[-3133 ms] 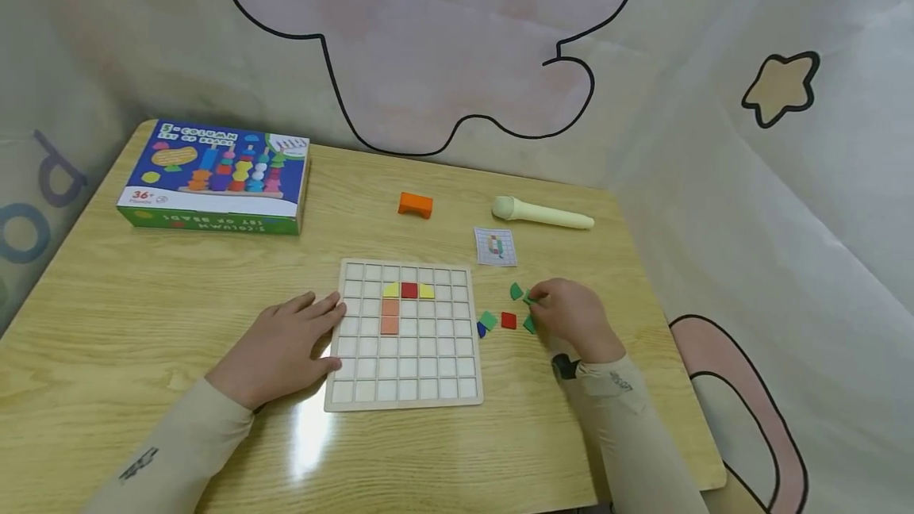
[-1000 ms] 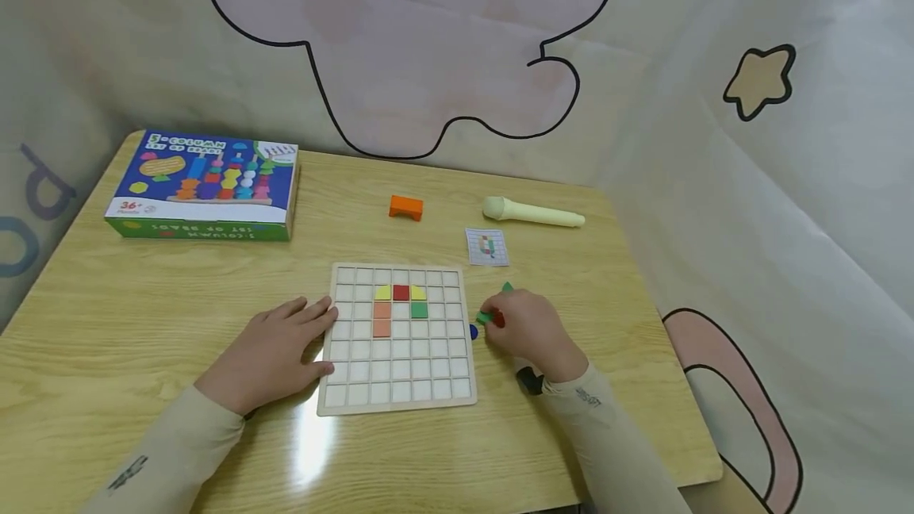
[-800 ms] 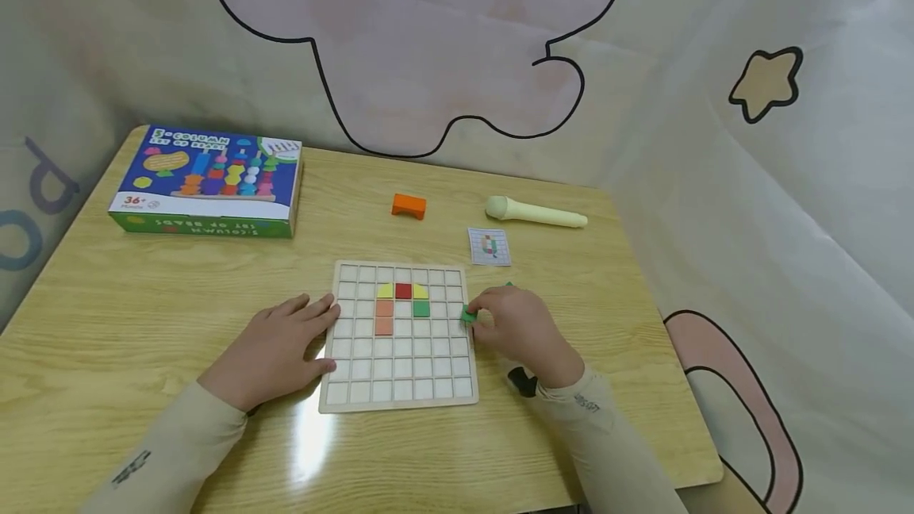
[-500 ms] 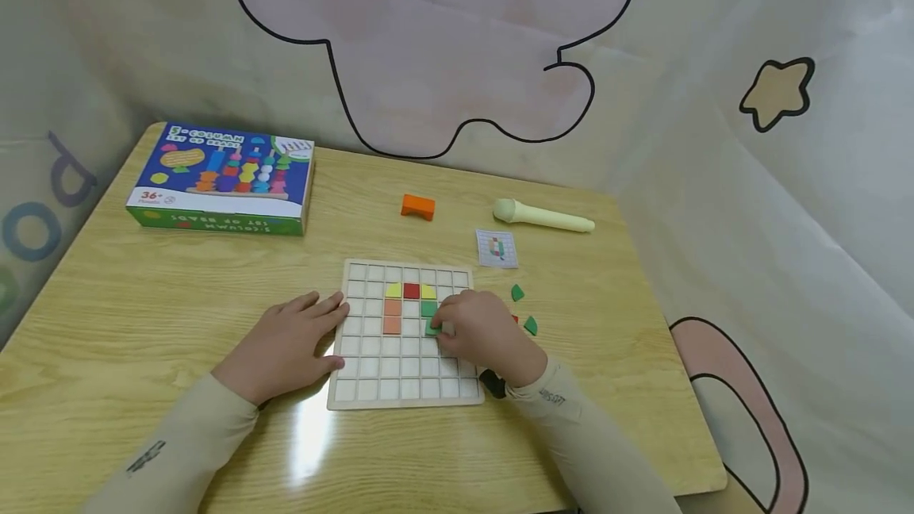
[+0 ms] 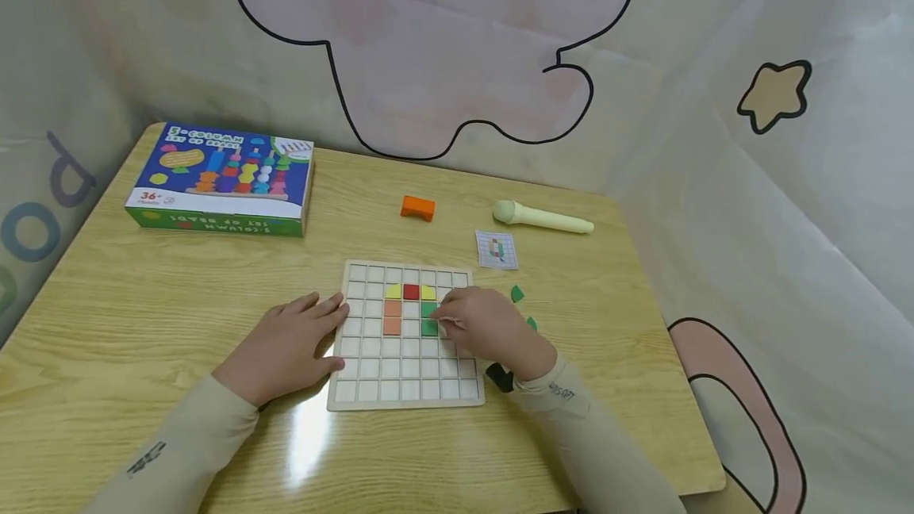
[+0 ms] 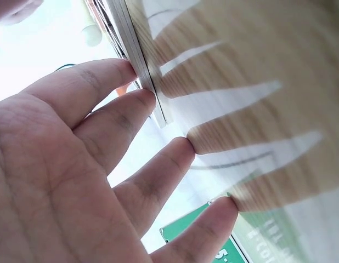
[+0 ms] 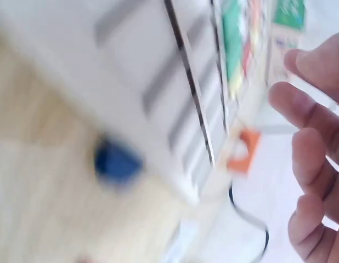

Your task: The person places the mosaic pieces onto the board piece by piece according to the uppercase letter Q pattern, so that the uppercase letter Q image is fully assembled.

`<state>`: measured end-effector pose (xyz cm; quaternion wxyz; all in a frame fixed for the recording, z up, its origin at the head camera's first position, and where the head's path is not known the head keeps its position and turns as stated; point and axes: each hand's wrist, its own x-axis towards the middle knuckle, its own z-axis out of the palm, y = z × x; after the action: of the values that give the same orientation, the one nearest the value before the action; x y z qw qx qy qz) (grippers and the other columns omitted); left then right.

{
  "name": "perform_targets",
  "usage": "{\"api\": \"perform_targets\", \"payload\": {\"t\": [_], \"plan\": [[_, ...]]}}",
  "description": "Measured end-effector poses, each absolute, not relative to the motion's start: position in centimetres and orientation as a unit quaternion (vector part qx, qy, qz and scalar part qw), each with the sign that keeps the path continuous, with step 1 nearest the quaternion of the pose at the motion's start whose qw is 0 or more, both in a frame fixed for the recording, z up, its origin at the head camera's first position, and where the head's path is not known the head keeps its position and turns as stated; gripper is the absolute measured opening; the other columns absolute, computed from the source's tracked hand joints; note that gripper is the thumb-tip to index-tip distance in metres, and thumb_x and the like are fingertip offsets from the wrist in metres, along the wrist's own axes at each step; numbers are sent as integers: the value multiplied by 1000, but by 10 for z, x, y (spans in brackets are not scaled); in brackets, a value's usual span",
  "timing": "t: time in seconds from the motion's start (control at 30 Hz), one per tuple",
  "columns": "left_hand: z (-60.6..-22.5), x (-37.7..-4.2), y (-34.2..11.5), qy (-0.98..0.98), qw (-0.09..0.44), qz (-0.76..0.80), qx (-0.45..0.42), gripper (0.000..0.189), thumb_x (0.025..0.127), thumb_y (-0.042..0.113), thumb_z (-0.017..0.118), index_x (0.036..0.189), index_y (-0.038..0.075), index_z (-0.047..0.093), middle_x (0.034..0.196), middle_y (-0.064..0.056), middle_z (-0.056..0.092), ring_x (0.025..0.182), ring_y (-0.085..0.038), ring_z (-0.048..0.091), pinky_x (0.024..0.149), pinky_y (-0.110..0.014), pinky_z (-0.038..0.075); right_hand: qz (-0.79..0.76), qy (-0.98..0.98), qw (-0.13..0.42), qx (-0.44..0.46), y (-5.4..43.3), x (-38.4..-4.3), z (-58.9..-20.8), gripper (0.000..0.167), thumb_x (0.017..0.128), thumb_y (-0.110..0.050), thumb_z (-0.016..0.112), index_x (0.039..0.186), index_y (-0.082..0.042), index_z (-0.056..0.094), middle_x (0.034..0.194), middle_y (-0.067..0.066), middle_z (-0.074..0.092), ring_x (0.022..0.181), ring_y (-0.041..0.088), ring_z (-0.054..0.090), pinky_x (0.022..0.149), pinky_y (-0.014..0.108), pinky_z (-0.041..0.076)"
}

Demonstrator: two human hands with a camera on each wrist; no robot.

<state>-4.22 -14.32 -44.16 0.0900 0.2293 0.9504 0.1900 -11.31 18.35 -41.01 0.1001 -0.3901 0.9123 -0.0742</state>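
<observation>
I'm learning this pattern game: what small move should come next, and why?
Probably reach for a loose green piece: the right hand looks empty, the lower green square appears seated in the board, and the arch there is open below, while the card seems to show a closed shape.

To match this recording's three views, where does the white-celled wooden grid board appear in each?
Head: the board, just left of centre, lower half.
Left wrist: the board edge-on, upper left.
Right wrist: the board, large, from upper left to centre.
Shared landmark: the pale wood-grain table under it, in all three.
</observation>
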Motion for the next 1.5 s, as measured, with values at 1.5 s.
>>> {"api": "perform_targets", "payload": {"t": [1.5], "plan": [[-441, -44, -143, 950, 89, 194, 230, 78, 94, 47, 81, 157, 7, 56, 162, -14, 50, 145, -50, 44, 108, -72, 41, -84, 929, 23, -360, 195, -93, -407, 13, 87, -18, 83, 99, -21, 80, 100, -9, 75, 80, 7, 63, 61, 22, 49]]}}
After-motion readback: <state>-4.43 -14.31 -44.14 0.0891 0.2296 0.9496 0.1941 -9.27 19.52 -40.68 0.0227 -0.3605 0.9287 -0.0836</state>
